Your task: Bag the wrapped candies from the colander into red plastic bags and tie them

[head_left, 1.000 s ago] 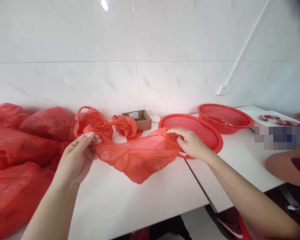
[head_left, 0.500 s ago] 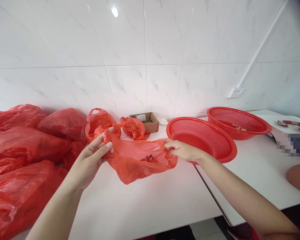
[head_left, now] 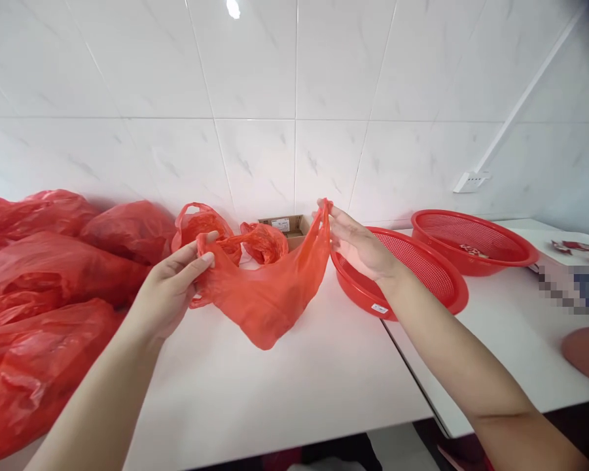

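Left hand [head_left: 169, 288] pinching red bag [head_left: 267, 294] at its 10 o'clock, right hand [head_left: 366, 252] gripping 1 o'clock, basket [head_left: 358, 288] near 3.

A creased red plastic carrier bag [head_left: 262, 294] hangs, ends raised toward ten and one o'clock, sagging toward six.

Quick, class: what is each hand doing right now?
Left hand: closed, pinching one side of the red plastic bag.
Right hand: holding up that bag's other side.
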`<state>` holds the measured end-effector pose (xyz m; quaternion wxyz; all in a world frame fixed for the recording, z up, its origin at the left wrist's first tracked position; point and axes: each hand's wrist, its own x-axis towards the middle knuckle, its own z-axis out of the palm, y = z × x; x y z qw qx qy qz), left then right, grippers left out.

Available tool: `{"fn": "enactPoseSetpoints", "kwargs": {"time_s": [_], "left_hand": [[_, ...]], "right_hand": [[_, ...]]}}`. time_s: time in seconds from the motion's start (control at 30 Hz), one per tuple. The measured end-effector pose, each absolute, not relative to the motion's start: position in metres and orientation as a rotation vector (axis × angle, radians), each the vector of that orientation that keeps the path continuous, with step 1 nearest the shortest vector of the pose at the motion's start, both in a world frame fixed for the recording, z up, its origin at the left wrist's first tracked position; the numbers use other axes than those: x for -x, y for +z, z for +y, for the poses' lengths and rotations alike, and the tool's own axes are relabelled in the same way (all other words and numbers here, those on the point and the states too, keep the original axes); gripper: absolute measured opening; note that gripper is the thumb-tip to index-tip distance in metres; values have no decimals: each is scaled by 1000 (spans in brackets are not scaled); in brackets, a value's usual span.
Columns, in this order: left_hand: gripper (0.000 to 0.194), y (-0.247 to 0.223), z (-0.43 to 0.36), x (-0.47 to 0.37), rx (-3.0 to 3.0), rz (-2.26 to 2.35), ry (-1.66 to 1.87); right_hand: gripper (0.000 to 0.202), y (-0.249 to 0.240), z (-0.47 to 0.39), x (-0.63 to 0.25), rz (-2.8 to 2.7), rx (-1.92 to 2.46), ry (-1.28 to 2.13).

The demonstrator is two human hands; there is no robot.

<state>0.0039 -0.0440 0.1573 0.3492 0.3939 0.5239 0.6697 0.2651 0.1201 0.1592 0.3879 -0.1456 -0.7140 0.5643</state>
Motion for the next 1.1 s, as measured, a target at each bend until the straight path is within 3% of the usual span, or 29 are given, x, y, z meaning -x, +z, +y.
{"fn": "enactPoseSetpoints", "kwargs": {"time_s": [0.3, 0.43, 0.77, 1.1], "left_hand": [[61, 152, -26, 2, -1039, 1403, 1769], [62, 131, -15, 2, -1086, 1468, 1655], [65, 116, -17, 10, -980, 1475, 1707], [17, 163, -44, -6, -1294, 1576, 1899]], "right_hand": [[51, 173, 116, -257, -1840, 392, 1247], [59, 181, 103, -238, -2013, 314, 1373], [43, 191, 104, -228, -1847, 296, 1406], [29, 185, 108, -252, -1908, 456, 1298]]}}
